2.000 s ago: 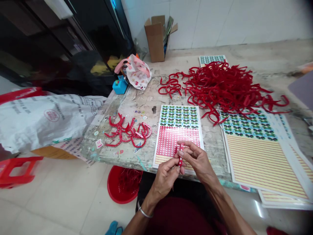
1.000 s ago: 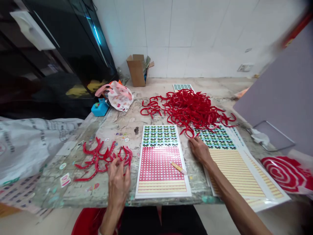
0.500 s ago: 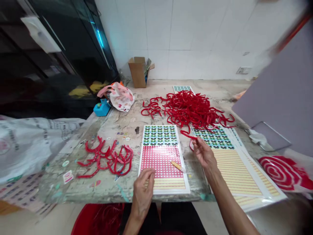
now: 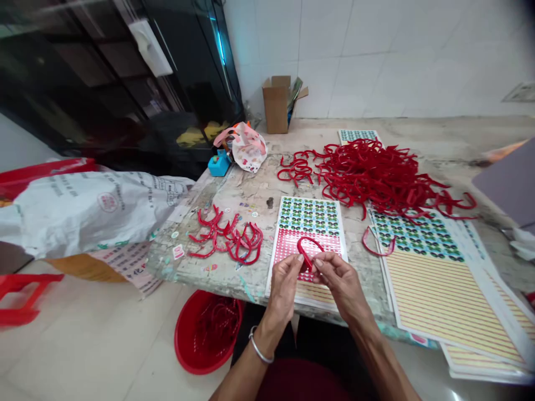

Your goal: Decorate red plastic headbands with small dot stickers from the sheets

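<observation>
Both hands hold one curved red headband (image 4: 310,243) over a sticker sheet (image 4: 273,278) near the table's front edge. My left hand (image 4: 286,281) pinches one side of the band between thumb and fingers. On the other side, my right hand (image 4: 340,281) has its fingertips closed on the band. The sheet bears rows of dark round stickers at the top, a pink dotted part in the middle and yellow stripes below. To the right, a single headband (image 4: 378,252) lies partly on another stack of sheets (image 4: 443,295).
A large heap of red headbands (image 4: 376,172) covers the back right; a smaller group (image 4: 229,239) lies left. Behind stand a cardboard box (image 4: 276,106), a patterned bag (image 4: 249,149) and a blue container (image 4: 219,164). A red bucket (image 4: 184,340) sits on the floor below the edge.
My right hand has brought a red headband from near the heap to the front of the sheet. The left hand has come to grip it too. The view has shifted left.
</observation>
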Action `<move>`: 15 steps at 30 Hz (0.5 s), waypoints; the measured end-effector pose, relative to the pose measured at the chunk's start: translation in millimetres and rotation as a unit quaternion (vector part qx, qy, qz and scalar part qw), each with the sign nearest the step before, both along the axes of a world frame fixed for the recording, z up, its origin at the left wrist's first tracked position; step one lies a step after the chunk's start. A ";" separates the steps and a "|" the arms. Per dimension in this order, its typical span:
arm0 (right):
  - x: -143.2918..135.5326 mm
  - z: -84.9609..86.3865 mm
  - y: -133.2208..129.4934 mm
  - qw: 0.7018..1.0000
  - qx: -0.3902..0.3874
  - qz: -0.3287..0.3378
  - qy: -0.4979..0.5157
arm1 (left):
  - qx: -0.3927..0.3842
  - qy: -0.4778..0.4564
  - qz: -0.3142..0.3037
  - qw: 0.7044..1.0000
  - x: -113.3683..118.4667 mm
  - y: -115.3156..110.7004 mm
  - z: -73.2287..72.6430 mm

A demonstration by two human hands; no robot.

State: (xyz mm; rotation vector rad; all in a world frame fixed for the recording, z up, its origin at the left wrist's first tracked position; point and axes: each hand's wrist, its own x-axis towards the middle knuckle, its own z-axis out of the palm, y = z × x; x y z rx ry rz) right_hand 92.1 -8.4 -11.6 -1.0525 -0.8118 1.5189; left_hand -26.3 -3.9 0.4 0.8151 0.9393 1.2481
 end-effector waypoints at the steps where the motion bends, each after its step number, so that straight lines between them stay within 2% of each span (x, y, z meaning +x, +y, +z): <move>1: 0.4 2.4 1.6 1.000 0.007 0.007 -0.019 | 0.008 0.022 0.007 1.000 -2.2 -0.7 0.3; 3: -0.5 6.4 4.5 0.997 0.020 0.007 -0.071 | 0.039 0.110 0.032 0.993 -5.6 -2.0 1.4; 5: -2.4 9.0 6.9 0.991 0.036 -0.006 -0.132 | 0.105 0.243 0.056 0.963 -6.7 -3.7 1.9; 6: -3.1 9.8 8.1 0.986 0.047 -0.017 -0.160 | 0.150 0.315 0.058 0.935 -6.1 -5.0 1.5; 9: -2.8 11.8 11.6 0.966 0.092 -0.025 -0.240 | 0.272 0.493 0.027 0.826 -0.4 -11.0 -3.0; 10: -1.9 12.6 12.4 0.955 0.111 -0.018 -0.274 | 0.291 0.527 0.015 0.798 2.1 -13.4 -5.3; 11: -0.6 13.5 12.9 0.941 0.129 -0.010 -0.313 | 0.299 0.545 0.005 0.783 4.2 -15.7 -7.5; 12: 1.1 14.4 12.9 0.924 0.148 -0.004 -0.354 | 0.297 0.548 -0.003 0.782 5.5 -17.9 -9.4; 13: 3.1 15.2 12.6 0.904 0.168 -0.004 -0.393 | 0.289 0.534 -0.008 0.794 5.5 -19.9 -10.9; 15: 8.7 16.0 10.9 0.865 0.214 -0.025 -0.453 | 0.260 0.472 -0.009 0.842 1.1 -22.9 -12.2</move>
